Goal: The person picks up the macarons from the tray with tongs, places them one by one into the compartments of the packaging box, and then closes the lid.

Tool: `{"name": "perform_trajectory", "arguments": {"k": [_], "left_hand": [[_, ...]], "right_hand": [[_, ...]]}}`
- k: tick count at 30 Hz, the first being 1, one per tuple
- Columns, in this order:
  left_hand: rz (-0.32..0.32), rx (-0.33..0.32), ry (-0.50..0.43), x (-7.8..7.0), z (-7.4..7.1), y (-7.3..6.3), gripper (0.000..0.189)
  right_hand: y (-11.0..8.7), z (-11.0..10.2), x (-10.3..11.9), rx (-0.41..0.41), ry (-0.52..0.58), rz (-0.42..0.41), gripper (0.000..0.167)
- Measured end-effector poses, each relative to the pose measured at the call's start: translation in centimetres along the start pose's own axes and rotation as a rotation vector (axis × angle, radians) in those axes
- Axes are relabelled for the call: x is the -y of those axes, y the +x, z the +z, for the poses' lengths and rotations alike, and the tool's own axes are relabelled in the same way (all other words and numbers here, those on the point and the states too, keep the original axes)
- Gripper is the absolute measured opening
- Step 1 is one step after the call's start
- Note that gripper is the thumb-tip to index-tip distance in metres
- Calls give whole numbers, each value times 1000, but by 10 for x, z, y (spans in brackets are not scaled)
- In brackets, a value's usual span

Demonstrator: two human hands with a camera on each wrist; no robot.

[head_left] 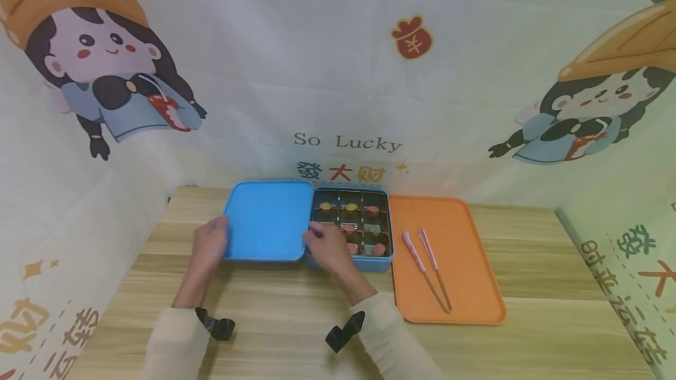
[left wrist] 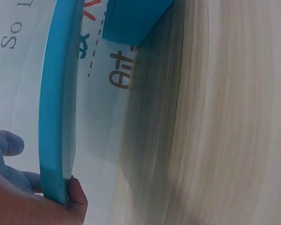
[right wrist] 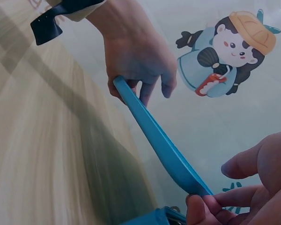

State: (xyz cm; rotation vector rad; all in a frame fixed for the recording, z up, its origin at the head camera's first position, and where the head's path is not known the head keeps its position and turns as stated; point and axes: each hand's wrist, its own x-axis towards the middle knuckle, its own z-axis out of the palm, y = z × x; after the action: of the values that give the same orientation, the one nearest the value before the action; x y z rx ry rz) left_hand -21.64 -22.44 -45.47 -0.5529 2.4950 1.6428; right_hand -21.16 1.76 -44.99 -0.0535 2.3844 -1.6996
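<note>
A blue square lid [head_left: 269,221] is held up off the table between my two hands. My left hand [head_left: 210,242] grips its left edge, thumb on one face and fingers on the other in the left wrist view. At the opposite edge, my right hand [head_left: 330,246] pinches the lid's rim. Just right of the lid stands an uncovered blue box [head_left: 364,264] with a dark divided tray inside. Small yellow, pink and green pieces, too small to identify, lie in its compartments. My right hand covers the box's front left part in the head view.
An orange tray [head_left: 475,286] lies right of the box, with pink-handled tongs [head_left: 429,268] on it. The wooden table [head_left: 285,327] ends against a printed cloth backdrop [head_left: 338,75] behind and at both sides.
</note>
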Motion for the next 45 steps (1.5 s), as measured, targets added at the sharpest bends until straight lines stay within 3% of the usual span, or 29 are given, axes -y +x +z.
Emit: {"name": "perform_trajectory", "arguments": {"k": [8, 18, 28, 31, 38, 42, 45], "left_hand": [[-23, 90, 23, -5, 3, -1, 65], [-2, 122, 31, -7, 22, -6, 68], [30, 93, 7, -6, 39, -10, 71], [49, 88, 7, -8, 43, -10, 71], [85, 74, -8, -13, 53, -12, 70], [95, 92, 2, -12, 61, -13, 74], [130, 112, 3, -12, 65, -14, 73]], "right_hand": [[-2, -14, 7, 10, -51, -19, 27], [-3, -26, 0, -24, -222, -134, 35], [0, -41, -8, -17, -325, -113, 31], [-1, -47, -11, -19, -334, -87, 30], [3, -58, -15, 53, -274, -152, 30], [2, -65, -17, 57, -253, -123, 22], [1, -70, -17, 51, -255, -100, 30]]}}
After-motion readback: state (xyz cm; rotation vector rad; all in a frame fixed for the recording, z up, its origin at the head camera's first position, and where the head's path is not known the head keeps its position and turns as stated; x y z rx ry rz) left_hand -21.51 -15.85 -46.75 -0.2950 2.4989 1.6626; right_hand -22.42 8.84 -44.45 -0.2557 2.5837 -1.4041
